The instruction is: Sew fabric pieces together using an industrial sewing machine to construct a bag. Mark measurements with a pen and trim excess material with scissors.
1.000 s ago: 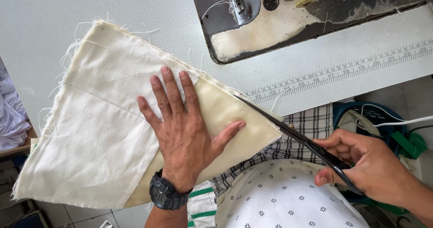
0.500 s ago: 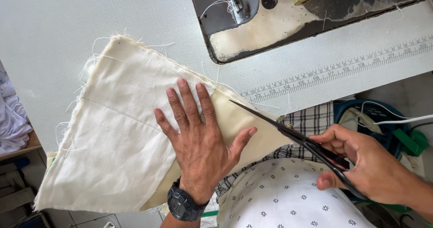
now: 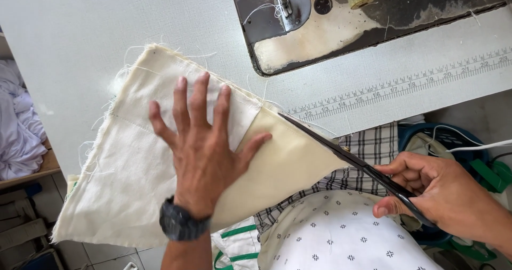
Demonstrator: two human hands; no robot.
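My left hand (image 3: 205,158) presses the cloth (image 3: 128,184) flat on the tabletop (image 3: 80,35), fingers spread wide. My right hand (image 3: 442,192) grips scissors (image 3: 346,158), blades at the cloth's edge.

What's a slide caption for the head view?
Left hand flat on cream fabric on a white table; right hand runs black scissors along its edge, beside a sewing machine.

A single head-worn camera is looking steeply down from above the person's own chest, facing forward across the white sewing table (image 3: 106,30). It is sitting close — the left hand (image 3: 205,147) is filling the centre, the right hand (image 3: 440,192) the lower right — while the sewing machine bed (image 3: 373,22) is cropping out at the top edge.
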